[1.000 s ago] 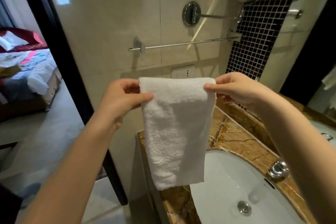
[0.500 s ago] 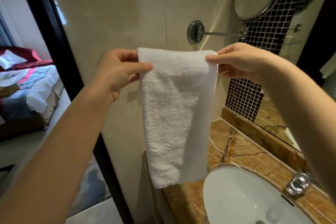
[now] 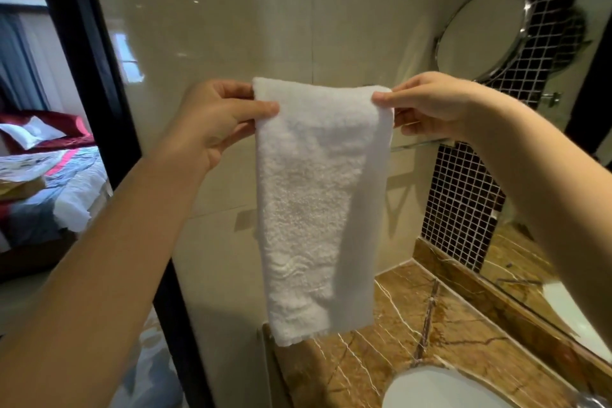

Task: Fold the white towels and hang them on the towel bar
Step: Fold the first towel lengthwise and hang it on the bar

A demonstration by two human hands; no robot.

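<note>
Step judged: hanging. Left hand (image 3: 218, 122) and right hand (image 3: 430, 106) pinch the top corners of the folded white towel (image 3: 318, 202); it hangs mid-frame; towel bar (image 3: 420, 143) shows at its 3 o'clock; next move probably: drape the top over the bar evenly.

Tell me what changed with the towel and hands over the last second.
The left hand and right hand lifted the folded white towel from below the towel bar until its top edge is above the bar. Unchanged: each hand pinches a top corner, nothing released; the towel hangs folded.
</note>
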